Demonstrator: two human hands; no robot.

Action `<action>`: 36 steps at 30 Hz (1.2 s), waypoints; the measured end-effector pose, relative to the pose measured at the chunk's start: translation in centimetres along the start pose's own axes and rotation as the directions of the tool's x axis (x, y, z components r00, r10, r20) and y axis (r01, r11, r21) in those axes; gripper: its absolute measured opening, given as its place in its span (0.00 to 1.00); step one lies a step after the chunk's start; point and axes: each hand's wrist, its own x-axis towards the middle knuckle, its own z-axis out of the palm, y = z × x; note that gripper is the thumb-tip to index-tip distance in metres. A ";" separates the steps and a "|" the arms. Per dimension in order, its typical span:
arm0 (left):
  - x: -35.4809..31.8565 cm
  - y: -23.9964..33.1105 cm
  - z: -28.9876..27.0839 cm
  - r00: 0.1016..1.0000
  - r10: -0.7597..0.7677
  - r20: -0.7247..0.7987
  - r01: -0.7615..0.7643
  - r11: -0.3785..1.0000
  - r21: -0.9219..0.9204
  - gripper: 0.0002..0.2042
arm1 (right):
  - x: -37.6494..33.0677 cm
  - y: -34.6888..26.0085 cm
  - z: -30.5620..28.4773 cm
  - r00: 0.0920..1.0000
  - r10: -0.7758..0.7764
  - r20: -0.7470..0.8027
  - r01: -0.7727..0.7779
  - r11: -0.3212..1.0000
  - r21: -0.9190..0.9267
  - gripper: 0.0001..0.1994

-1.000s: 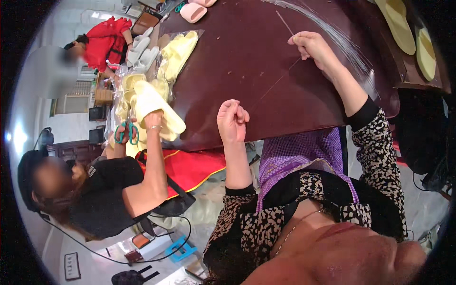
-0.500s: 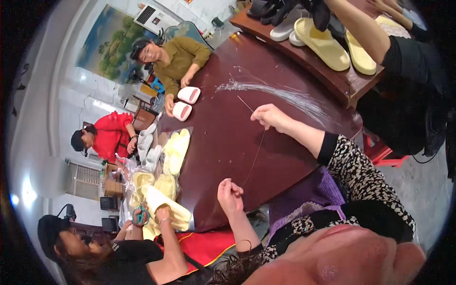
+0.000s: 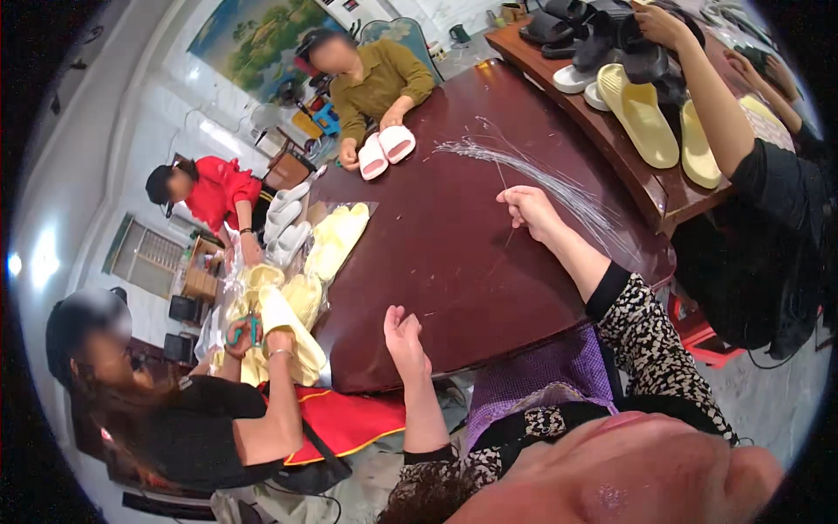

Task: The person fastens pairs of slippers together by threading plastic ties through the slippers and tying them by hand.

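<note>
My right hand (image 3: pixel 528 210) rests on the dark red-brown table (image 3: pixel 454 279), pinching a thin clear strand (image 3: pixel 511 234) that hangs toward me. Just beyond it a bundle of thin clear strands (image 3: pixel 532 175) fans across the tabletop. My left hand (image 3: pixel 406 336) is raised at the table's near edge, fingers loosely apart and pointing up, with nothing visible in it. Both forearms wear dark patterned sleeves.
A person in an olive shirt handles pink slippers (image 3: pixel 386 148) at the far side. On the left, a person in black holds green-handled scissors (image 3: pixel 246 330) over pale yellow slippers (image 3: pixel 301 297). On the right, another person's arm reaches over yellow slippers (image 3: pixel 646 118) and dark slippers on a second table.
The view has tilted up, showing more of the room. My right hand has drawn back from the strand bundle toward me with a strand. My left hand has loosened from a curled fist.
</note>
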 end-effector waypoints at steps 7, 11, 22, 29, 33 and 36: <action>-1.1 4.2 3.5 0.983 0.097 0.153 -0.082 0.991 -0.104 0.19 | 0.3 -0.1 -0.4 1.000 -0.018 0.008 0.018 1.000 -0.011 0.07; -1.6 8.9 7.3 0.923 0.119 0.365 -0.015 0.961 -0.275 0.18 | 0.3 -0.1 -0.3 1.000 -0.011 0.016 0.011 1.000 -0.018 0.07; -6.1 21.4 17.1 0.138 0.555 0.820 0.015 0.827 -0.562 0.34 | 1.3 0.6 -2.1 0.998 -0.034 -0.046 0.035 0.999 0.008 0.09; -8.0 23.7 15.9 0.255 0.516 0.818 0.368 0.730 -0.576 0.35 | -0.9 1.5 1.2 0.986 0.116 0.123 -0.108 0.992 -0.068 0.10; -7.4 25.2 15.1 0.332 0.247 0.910 0.291 0.891 -0.348 0.29 | -1.4 2.0 2.0 0.963 0.189 0.192 -0.179 0.982 -0.065 0.10; -5.7 24.9 15.5 0.334 0.030 0.942 0.313 0.939 -0.140 0.26 | -0.9 2.6 -0.1 0.959 0.226 0.172 -0.218 0.974 -0.061 0.10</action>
